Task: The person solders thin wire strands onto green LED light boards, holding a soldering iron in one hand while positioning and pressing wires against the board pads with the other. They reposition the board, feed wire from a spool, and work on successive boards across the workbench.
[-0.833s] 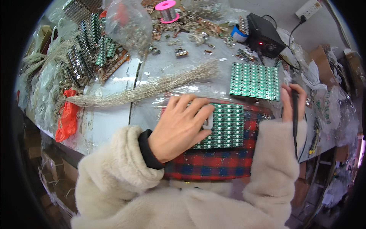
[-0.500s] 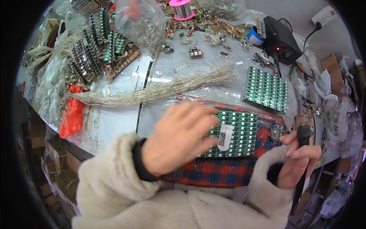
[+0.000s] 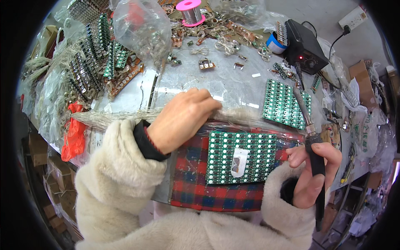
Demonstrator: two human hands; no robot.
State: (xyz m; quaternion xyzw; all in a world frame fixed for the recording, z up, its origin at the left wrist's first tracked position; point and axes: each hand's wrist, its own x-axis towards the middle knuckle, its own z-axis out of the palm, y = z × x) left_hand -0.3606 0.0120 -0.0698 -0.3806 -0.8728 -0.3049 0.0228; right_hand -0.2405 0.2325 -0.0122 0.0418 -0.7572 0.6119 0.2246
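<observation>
My left hand [image 3: 183,118] reaches over the bundle of thin, pale wires [image 3: 112,118], its fingers curled together on it; the fingertips are partly hidden. In my right hand [image 3: 314,171] a soldering iron [image 3: 317,160] with a black handle is held, its metal tip pointing up and away. Between the hands lies a green circuit board panel [image 3: 216,166] with rows of white round parts. A small white card [image 3: 240,157] with a dark oval mark or opening rests on that panel. Farther right lies a second green panel [image 3: 277,100], partly behind the iron's tip.
A red and blue plaid cloth [image 3: 191,183] lies under the near panel. A black soldering station [image 3: 306,48] with a lit red light stands back right. Also at the back are a pink solder spool [image 3: 191,16], a clear plastic bag [image 3: 143,37] and piled board strips [image 3: 89,58].
My left hand has moved from the near panel up to the wire bundle, which now lies nearer and straighter. The iron's tip has swung up into view in my right hand.
</observation>
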